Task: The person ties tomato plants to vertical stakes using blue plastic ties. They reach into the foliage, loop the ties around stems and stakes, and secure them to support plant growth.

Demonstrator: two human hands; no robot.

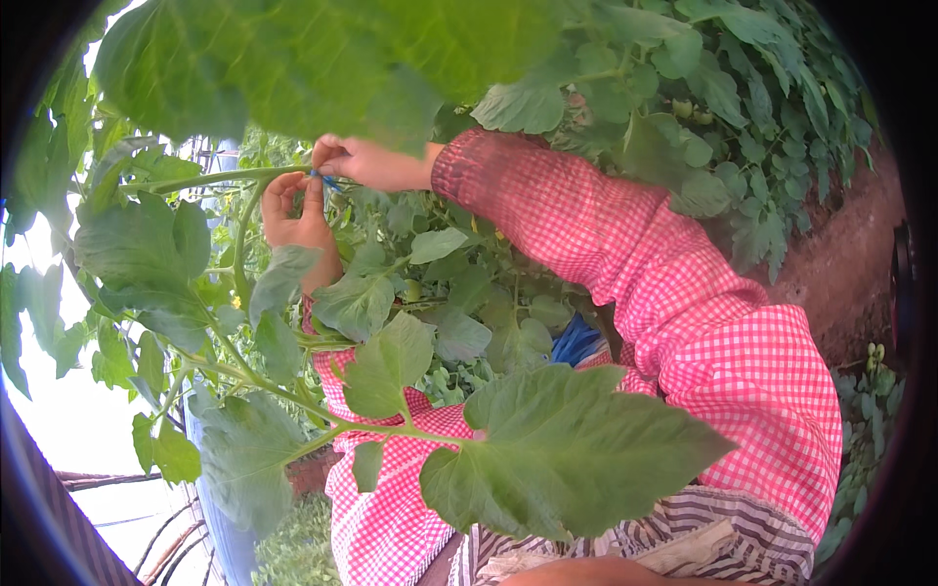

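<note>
A green tomato stem (220, 176) runs across the upper left. Against its right end, my left hand (299, 227) pinches a thin blue tie (331, 180) between thumb and fingers. My right hand (374, 162) meets it from the other side, its fingertips on the same blue tie. The fingertips of both hands almost touch. How the tie passes around the stem is too small to tell. A large blurred leaf (315, 66) hangs close above the hands and covers part of the right one.
Close in front, a leafy tomato branch (396, 430) crosses my checked sleeves and clothing. A bundle of blue strips (577, 340) shows near my body. Dense plants with green tomatoes (682, 109) grow at upper right, beside bare soil (843, 271). Curved poles (172, 546) stand at lower left.
</note>
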